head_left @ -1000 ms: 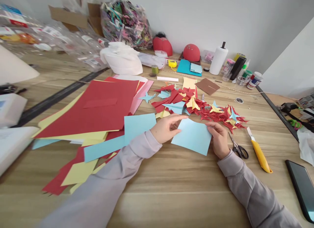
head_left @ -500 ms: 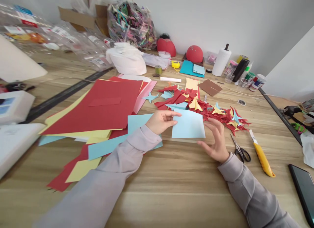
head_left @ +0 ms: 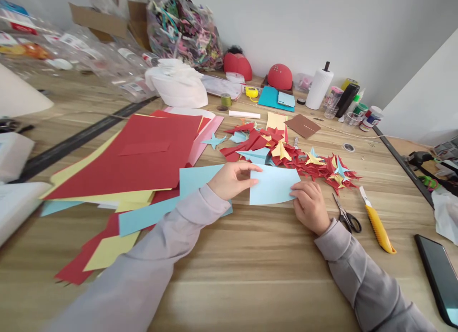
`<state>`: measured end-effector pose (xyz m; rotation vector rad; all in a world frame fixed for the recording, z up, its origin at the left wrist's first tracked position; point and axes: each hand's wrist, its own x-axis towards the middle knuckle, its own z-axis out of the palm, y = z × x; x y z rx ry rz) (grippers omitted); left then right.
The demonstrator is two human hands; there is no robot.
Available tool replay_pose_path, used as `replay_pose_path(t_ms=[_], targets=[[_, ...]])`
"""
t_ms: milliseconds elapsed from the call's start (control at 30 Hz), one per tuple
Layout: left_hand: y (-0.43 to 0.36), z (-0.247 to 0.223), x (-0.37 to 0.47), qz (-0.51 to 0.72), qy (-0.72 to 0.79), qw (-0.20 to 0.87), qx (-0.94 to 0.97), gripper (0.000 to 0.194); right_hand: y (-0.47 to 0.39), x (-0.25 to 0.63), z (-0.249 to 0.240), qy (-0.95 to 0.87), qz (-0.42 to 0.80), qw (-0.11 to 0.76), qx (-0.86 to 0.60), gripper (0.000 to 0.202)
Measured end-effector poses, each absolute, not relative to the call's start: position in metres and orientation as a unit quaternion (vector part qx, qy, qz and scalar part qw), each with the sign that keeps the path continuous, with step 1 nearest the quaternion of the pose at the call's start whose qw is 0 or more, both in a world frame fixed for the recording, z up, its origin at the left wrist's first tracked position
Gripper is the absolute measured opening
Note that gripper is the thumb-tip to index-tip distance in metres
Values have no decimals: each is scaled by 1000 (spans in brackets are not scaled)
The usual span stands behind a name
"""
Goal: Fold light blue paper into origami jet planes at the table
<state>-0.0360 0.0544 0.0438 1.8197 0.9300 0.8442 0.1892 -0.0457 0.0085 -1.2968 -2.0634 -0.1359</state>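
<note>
A light blue sheet of paper (head_left: 272, 186) is held up over the wooden table between my two hands. My left hand (head_left: 231, 180) pinches its left edge between thumb and fingers. At the right edge, the thumb and fingertips of my right hand (head_left: 310, 205) are closed on the paper. Just behind the sheet lies a heap of folded red, yellow and blue paper pieces (head_left: 282, 152). Under my left forearm are more light blue sheets (head_left: 198, 178), partly hidden by the sleeve.
Large red sheets (head_left: 153, 155) are stacked at the left over yellow and pink ones. Black scissors (head_left: 347, 217), a yellow utility knife (head_left: 378, 227) and a phone (head_left: 438, 274) lie at the right. Behind stand a white bottle (head_left: 320, 88) and a yellow tape measure (head_left: 251, 92).
My right hand, open beside the sheet before, has closed on its right edge. My left hand keeps its pinch. The whole view has shifted slightly.
</note>
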Motion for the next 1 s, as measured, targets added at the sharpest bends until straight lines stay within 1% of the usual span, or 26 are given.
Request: replay_pose_path(t_ms=[67,133,267,333,433,500,567,733,867,1000], targets=[[47,44,-32,347,384,337,786,34,-47,190,9,-791,-56,334,-509,21],[38,42,-26,328,360,269,831,40,-48,189,9,-797,-48,314,-514,21],[24,28,-16,194,279,263,903,50,-51,187,9,-814,-26,294,-500,20],[22,18,-14,154,267,240,921,45,-53,187,9,-819,-24,292,-494,20],[23,9,-15,162,247,215,931,23,-56,190,10,-825,-16,279,-492,19],[23,8,-17,170,233,219,932,12,-57,192,11,-819,-2,268,-507,17],[23,12,-18,173,224,232,931,10,-59,195,12,-806,15,263,-530,15],[19,26,-19,172,202,280,923,12,-62,201,16,-778,72,283,-556,14],[19,31,-22,154,229,335,901,16,-65,204,16,-743,129,314,-577,16],[20,33,-24,133,266,369,880,18,-68,208,12,-688,166,323,-629,24]])
